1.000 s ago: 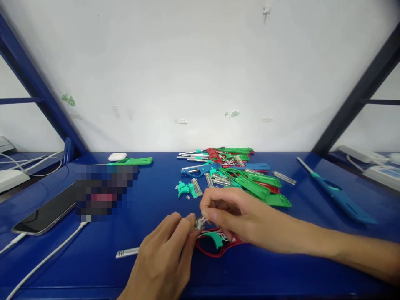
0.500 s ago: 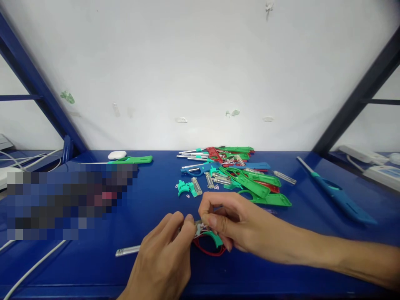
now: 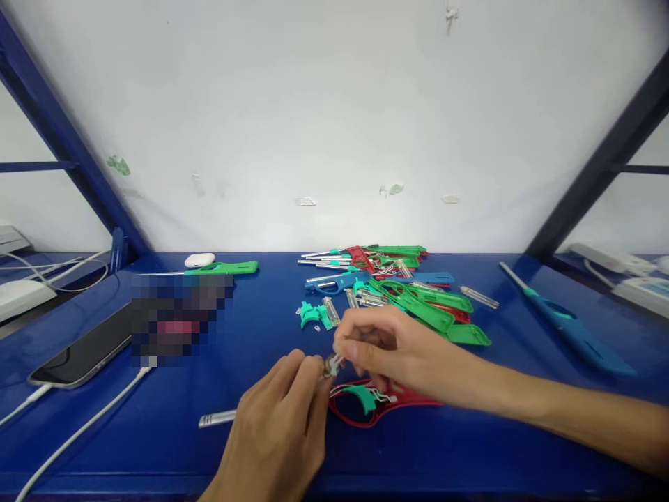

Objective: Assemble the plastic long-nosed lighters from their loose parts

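My left hand is closed around a small clear lighter fuel tank, mostly hidden by the fingers, with its end sticking out to the right. Thumb and forefinger of my right hand pinch a small whitish part at that end. Just below the hands lies a red lighter half-shell, holding a teal trigger and white wires. A metal lighter tube pokes out left of my left hand.
Behind the hands is a pile of green shells, clear tanks and teal triggers. A blue lighter lies at right, a green one at back left. A phone and white cable are at left.
Both hands have lifted slightly, and the clear tank's end has tilted up. More of the red shell and its wires shows beneath my right hand. The view has shifted a little.
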Demonstrator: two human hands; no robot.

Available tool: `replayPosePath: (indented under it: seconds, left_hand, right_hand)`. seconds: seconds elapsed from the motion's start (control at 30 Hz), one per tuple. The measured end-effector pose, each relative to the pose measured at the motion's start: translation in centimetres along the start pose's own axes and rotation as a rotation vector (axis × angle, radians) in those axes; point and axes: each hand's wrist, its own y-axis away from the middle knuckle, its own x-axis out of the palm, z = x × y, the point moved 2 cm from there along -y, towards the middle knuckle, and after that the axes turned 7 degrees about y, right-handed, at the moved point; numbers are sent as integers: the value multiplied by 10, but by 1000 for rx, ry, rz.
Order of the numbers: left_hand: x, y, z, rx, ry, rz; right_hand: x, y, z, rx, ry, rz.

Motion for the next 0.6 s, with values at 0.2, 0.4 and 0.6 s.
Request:
replayPosePath:
  seconds: [0.2, 0.4, 0.6]
  left_hand:
    - [-2, -1, 1, -44, 44, -14]
    - [-1, 1, 0, -58, 103, 27]
    - [0, 1, -1, -50, 125, 43]
  right_hand:
    - [-15, 1, 11, -147, 253, -91]
    - [-14, -4, 1, -305, 291, -150]
    - [-11, -6, -5, -350, 298, -176]
